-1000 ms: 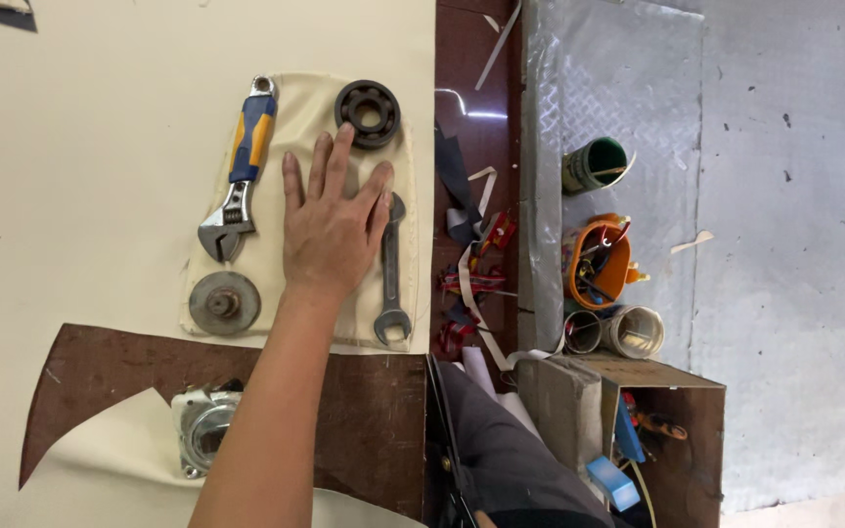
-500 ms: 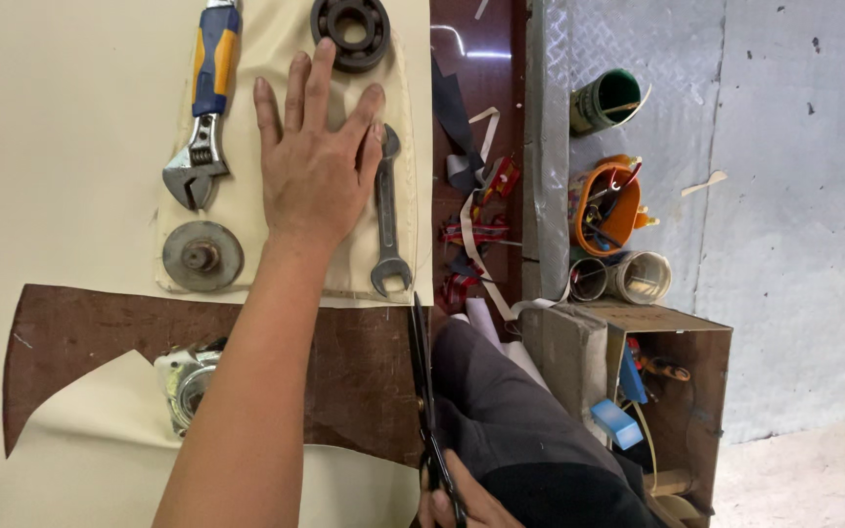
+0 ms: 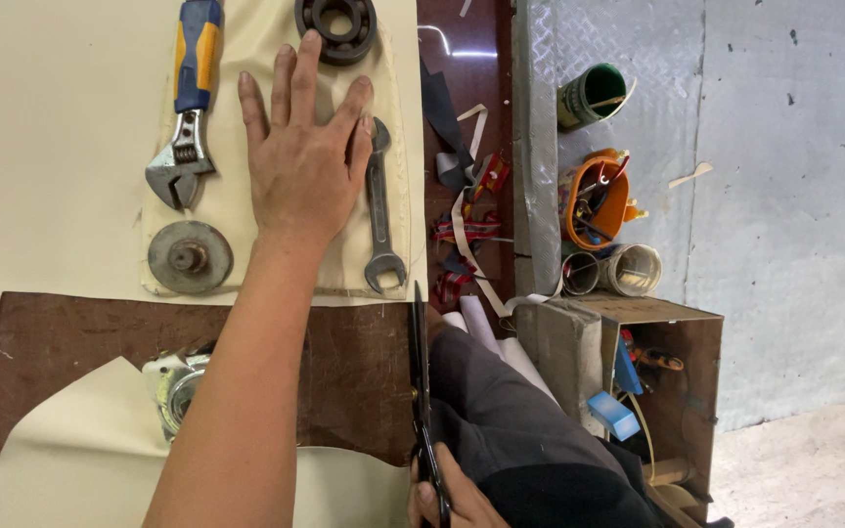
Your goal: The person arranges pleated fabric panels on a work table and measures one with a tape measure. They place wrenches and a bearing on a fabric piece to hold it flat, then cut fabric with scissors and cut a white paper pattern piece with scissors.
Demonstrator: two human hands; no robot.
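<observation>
Workshop, wrenches (image 3: pixel 186 108), bearing (image 3: pixel 336 27), fabric scraps (image 3: pixel 466 230), tool tubs (image 3: pixel 594 200)

Single head-worn view, steeply downward, close over the cutting table (image 3: pixel 61 127)

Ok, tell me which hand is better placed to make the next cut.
Right. The right hand grips the scissors, blades at the brown fabric's edge; the left hand lies flat on the cream pattern piece, pinning it.

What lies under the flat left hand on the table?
The left hand presses a cream fabric piece, between an adjustable wrench and an open-end spanner. What the palm covers is hidden.
</observation>
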